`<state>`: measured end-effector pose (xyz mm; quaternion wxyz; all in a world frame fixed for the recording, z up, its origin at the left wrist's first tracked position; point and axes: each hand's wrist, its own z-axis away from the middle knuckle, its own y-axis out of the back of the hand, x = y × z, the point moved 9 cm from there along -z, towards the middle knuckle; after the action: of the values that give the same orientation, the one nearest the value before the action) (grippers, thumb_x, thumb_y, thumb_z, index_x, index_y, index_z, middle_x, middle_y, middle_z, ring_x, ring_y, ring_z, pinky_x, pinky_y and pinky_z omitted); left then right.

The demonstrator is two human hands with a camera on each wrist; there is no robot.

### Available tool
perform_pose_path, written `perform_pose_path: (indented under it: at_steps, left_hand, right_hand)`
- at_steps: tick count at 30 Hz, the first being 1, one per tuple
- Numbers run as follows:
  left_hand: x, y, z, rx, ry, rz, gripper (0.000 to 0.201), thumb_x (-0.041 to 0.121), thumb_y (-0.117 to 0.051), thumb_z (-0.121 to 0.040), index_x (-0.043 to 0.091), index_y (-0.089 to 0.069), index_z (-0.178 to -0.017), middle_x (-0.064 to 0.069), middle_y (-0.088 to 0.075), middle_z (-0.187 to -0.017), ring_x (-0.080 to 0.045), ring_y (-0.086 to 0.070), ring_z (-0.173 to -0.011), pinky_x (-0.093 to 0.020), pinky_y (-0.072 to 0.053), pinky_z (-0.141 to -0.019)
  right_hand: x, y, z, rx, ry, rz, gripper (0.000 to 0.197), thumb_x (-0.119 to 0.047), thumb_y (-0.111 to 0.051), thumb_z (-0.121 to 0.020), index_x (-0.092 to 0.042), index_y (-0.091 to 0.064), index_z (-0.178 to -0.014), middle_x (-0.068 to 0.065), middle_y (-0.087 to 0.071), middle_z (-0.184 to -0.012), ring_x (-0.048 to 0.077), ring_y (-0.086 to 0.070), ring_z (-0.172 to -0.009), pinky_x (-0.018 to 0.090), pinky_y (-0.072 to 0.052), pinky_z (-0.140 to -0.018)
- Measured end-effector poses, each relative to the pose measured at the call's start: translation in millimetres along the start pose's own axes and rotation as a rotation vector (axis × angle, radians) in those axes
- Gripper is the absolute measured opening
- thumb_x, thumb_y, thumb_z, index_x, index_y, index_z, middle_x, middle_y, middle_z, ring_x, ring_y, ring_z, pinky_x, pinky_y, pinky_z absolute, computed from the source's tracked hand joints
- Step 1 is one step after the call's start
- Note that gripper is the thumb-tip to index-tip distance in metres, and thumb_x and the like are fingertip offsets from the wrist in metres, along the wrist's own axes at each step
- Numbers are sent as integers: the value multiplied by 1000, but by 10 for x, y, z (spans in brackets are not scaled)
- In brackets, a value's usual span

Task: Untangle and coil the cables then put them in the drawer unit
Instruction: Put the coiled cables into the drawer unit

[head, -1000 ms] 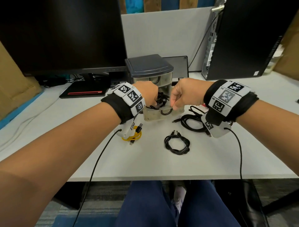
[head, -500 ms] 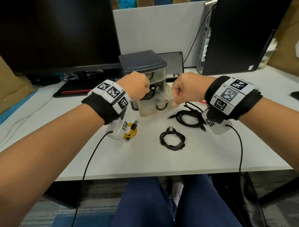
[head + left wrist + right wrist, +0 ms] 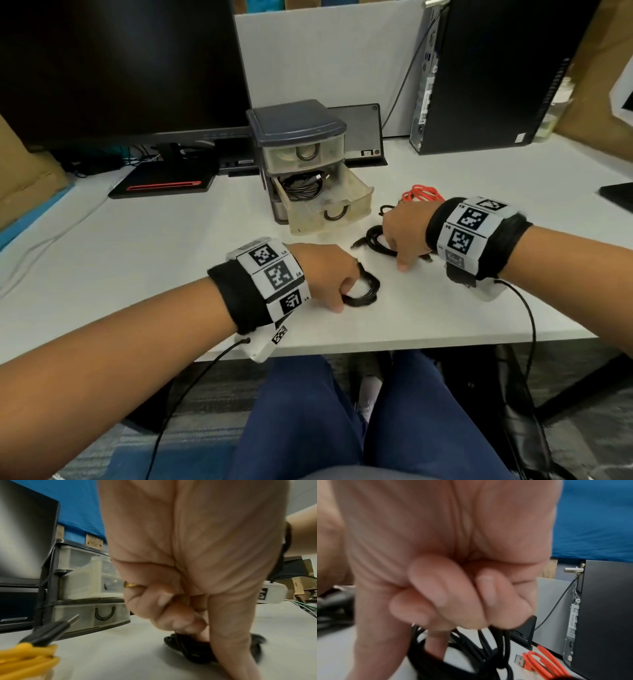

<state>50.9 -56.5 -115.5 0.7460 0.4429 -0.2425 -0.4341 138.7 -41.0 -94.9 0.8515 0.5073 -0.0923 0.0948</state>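
Now both hands grip desk cables.

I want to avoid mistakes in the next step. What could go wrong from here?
1. The open middle drawer already holds a black cable; two more coils may not fit.
2. The left hand grips its black coil at one side, so loops may spring loose.
3. The right hand might drag the orange cable along.

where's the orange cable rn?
Head view: the orange cable lies coiled on the desk, right of the open drawer, just beyond the right hand.
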Motion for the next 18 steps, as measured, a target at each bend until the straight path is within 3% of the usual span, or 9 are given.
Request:
perform_pose_path:
  at_steps: [2, 5, 8, 10, 14, 18]
  left_hand:
    - [-13, 11, 9, -7, -8, -7, 21, 25, -63, -87, 12, -62, -103, 6, -51, -86, -13, -47, -78, -19, -31, -53]
    - [-4, 19, 38, -14, -30, -11, 16, 22, -59, -87, 12, -63, -99, 5, -52, -83, -13, -47, -76, -19, -31, -53]
    - [-30, 212, 111, 52, -45, 63, 10, 25, -56, -87, 16, -57, -84, 7, -47, -70, -13, -44, -65, -22, -33, -54]
    - [-75, 438, 202, 118, -49, 137, 15, 28, -55, -90, 14, -58, -85, 7, -47, -67, -8, -41, -57, -20, -32, -52]
    - [-228, 978, 456, 337, -58, 257, 17, 34, -55, -92, 20, -59, -83, 12, -48, -60, 0, -41, -46, -12, -34, -46]
    - [-576, 1380, 617, 648, 47, 276, 16, 32, -56, -92, 17, -62, -91, 8, -56, -71, -7, -51, -63, -23, -42, -58]
  right_hand:
    - [-5, -49, 8, -2, -3, 24, 33, -33, -64, -88, -6, -64, -107, -1, -50, -73, 18, -49, -78, 17, -31, -49]
    - [18, -45, 4, 28, 6, 24, 20, -25, -59, -88, -9, -62, -100, 1, -51, -79, 19, -48, -81, 17, -31, -50]
    - [131, 115, 64, 101, -16, -36, 14, -24, -56, -89, -12, -56, -81, -2, -46, -69, 15, -47, -71, 19, -31, -51]
    - [246, 249, 120, 154, -48, -125, 16, -24, -58, -88, -10, -60, -79, -1, -50, -69, 13, -46, -64, 20, -32, -52]
    - [433, 449, 217, 215, -71, -285, 21, -25, -59, -85, -5, -68, -86, 5, -59, -70, 17, -52, -64, 28, -45, -61]
    - [480, 482, 237, 212, -72, -340, 15, -22, -59, -87, -11, -66, -79, 5, -61, -65, 17, -55, -56, 27, -49, -59]
